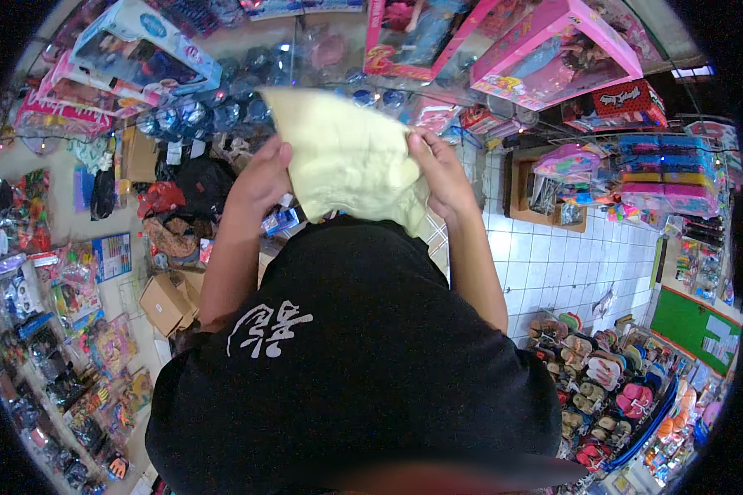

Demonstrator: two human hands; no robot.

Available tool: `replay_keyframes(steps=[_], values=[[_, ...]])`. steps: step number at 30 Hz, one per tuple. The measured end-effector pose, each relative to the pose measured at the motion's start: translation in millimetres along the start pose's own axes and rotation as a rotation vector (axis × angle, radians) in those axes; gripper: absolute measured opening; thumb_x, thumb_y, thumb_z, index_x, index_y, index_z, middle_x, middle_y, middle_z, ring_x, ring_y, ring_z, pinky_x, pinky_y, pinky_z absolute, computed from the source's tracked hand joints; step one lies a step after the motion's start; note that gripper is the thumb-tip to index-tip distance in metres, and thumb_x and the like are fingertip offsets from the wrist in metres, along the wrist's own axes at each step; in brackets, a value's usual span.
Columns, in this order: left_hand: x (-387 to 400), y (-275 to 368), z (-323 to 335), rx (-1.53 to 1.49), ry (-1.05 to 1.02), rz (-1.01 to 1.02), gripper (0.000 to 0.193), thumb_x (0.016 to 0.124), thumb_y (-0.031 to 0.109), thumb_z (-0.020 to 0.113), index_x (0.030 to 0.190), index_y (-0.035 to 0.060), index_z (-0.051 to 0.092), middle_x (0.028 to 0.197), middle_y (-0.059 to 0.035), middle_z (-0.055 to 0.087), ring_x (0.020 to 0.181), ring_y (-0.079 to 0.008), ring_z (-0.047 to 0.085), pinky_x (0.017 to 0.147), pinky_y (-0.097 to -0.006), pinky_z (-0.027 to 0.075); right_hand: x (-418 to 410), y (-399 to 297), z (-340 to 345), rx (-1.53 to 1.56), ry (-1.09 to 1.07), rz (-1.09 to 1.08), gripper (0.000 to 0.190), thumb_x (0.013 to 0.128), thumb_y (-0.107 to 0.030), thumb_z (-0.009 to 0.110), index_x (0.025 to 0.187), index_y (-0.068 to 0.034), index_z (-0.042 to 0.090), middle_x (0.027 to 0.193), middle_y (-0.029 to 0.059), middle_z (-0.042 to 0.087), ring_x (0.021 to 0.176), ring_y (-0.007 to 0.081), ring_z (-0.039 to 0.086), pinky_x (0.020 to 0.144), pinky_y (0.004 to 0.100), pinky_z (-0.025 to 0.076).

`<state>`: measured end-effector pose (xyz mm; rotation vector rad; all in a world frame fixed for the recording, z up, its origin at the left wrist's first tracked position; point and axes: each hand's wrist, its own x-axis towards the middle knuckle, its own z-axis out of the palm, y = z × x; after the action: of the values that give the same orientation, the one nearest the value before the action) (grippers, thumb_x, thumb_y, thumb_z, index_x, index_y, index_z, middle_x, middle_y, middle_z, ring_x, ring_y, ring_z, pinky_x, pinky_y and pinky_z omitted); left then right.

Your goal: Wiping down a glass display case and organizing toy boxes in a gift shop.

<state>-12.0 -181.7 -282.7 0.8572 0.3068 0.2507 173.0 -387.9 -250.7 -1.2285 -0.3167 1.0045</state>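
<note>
A pale yellow cloth (353, 154) is spread between my two hands, in front of my black shirt (359, 346). My left hand (263, 173) pinches its left edge, thumb on top. On the other side, my right hand (439, 173) grips the upper right edge between thumb and fingers. The cloth is creased across its middle, and its upper left corner sticks up, slightly blurred. Its lower right part hangs in loose folds near my right wrist. The fingers behind the cloth are partly hidden.
Boxed dolls (557, 55) and a blue doll box (152, 52) stand ahead. Bags (204, 185) and a cardboard box (164, 303) are at left. A brown box (520, 192) sits on white floor tiles (551, 260) at right, with sandals (594, 383) behind.
</note>
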Motion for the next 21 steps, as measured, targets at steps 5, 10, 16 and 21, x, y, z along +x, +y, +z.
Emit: replay_keyframes(steps=[5,10,16,21], values=[[4.0,-16.5,-25.0,-0.226,-0.051,-0.287,0.045,0.096,0.008,0.054,0.138,-0.0045,0.041,0.130,-0.0163,0.057,0.116,-0.0279,0.059,0.099,-0.0413,0.048,12.4,41.3,-6.2,0.068,0.237,0.121,0.043,0.101,-0.033,0.051,0.120,0.005,0.056,0.106,0.0084,0.065,0.092,0.0157,0.063,0.079,0.0285,0.051],[-2.9,-15.9,-52.1,-0.159,0.016,-0.379,0.035,0.095,0.010,0.057,0.125,-0.0072,0.054,0.119,-0.0162,0.064,0.107,-0.0258,0.065,0.095,-0.0396,0.051,3.8,74.9,-17.7,-0.325,0.301,0.171,0.045,0.100,-0.034,0.051,0.116,0.008,0.058,0.103,0.0091,0.066,0.093,0.0170,0.064,0.075,0.0290,0.053],[-21.2,-40.0,-93.3,0.012,0.106,-0.414,0.034,0.095,0.016,0.060,0.123,-0.0032,0.057,0.119,-0.0140,0.065,0.106,-0.0236,0.065,0.094,-0.0378,0.051,6.9,136.3,-22.7,0.108,0.037,0.292,0.032,0.096,-0.020,0.059,0.115,0.006,0.061,0.106,0.0132,0.067,0.095,0.0180,0.065,0.086,0.0324,0.052],[-67.7,60.8,-41.0,0.623,-0.043,0.175,0.025,0.093,0.009,0.063,0.116,-0.0014,0.066,0.114,-0.0081,0.068,0.101,-0.0135,0.062,0.089,-0.0309,0.049,-30.8,47.3,45.6,-0.099,0.129,-0.443,0.019,0.091,-0.005,0.064,0.109,0.001,0.066,0.099,0.0074,0.069,0.087,0.0128,0.064,0.077,0.0272,0.051]])
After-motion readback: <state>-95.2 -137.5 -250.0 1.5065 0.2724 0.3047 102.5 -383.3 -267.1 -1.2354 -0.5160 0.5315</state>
